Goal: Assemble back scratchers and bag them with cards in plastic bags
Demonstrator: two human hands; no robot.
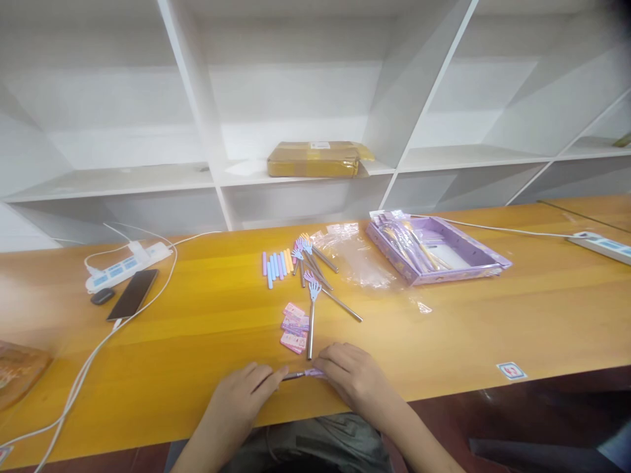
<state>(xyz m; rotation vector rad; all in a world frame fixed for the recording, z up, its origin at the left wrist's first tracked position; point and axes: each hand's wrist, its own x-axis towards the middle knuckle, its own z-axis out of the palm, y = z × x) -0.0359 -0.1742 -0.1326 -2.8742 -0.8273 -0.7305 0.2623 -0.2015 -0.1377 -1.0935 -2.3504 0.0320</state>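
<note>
Near the table's front edge, my left hand (pixel 248 392) is closed on the dark metal rod of a small back scratcher (pixel 294 376). My right hand (pixel 351 372) grips its purple end, which is partly covered by the fingers. Just beyond lies a blue hand-shaped scratcher (pixel 311 322) with a metal rod, beside a small pile of pink and purple cards (pixel 294 326). Farther back, several more metal-rod scratchers (pixel 314 266) overlap. To their left is a row of blue, purple and orange tubes (pixel 277 266).
A purple box (pixel 461 277) holding wrapped scratchers stands at the right, with clear plastic bags (pixel 362 259) beside it. At the left are a phone (pixel 133 294), a power strip (pixel 129 266) and white cables. A taped carton (pixel 313 159) sits on the shelf behind.
</note>
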